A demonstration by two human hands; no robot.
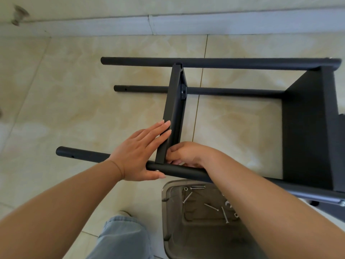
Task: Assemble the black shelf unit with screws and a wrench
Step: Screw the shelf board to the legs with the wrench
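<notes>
We see the left hand [139, 152] with fingers [160, 130] straight and close together, pressed flat against the left face of the black shelf panel [172, 113], its thumb under the near pole [175, 170]. The right hand [184, 154] has its fingers curled in at the joint where panel meets pole; what they pinch is hidden, perhaps a screw. The panel stands on edge, its long axis running away from us, from the near pole to the far pole [214, 62]. All the poles lie left to right, joined at the right to an end panel [309, 128]. Bare floor tile [74, 113] lies open to the left. A grey tray [203, 230] just below holds loose screws [211, 206].
</notes>
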